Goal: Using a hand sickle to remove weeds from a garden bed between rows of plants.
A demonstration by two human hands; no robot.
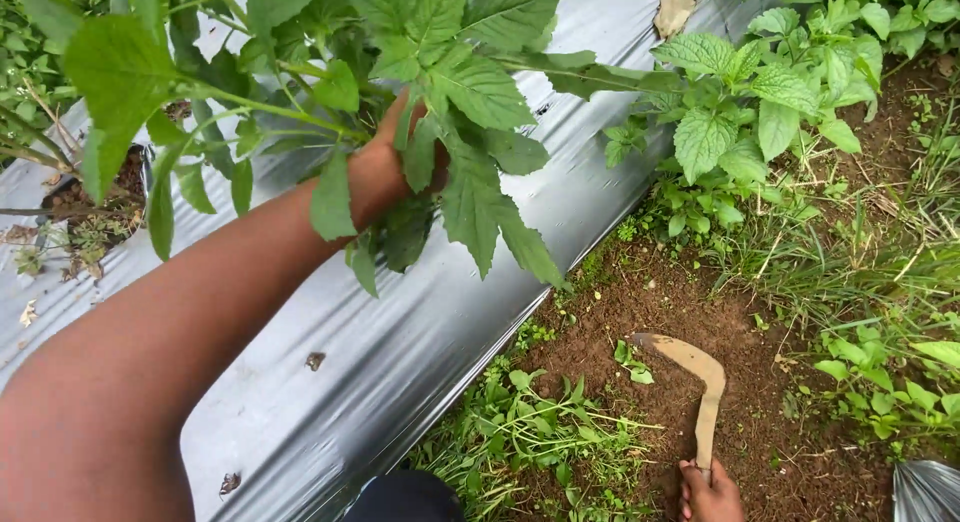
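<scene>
Now left hand (385, 162) grips leafy weed (470, 182); right hand (710, 494) w/ sickle (700, 382).

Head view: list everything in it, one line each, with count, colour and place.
Leafy plant: one, green, upper left, growing over the sheet.
Plastic mulch sheet: one, silver-grey, running diagonally from bottom left to top centre.
Planting hole: one, brown soil, left edge of the sheet.
Sickle: one, brown curved blade, on the soil at lower right.
Weeds: many, green, along the right of the sheet.
Bare soil: one patch, brown, centre right.
Left hand: one, among the plant's leaves, fingers hidden.
Right hand: one, bottom edge, gripping the sickle.
</scene>
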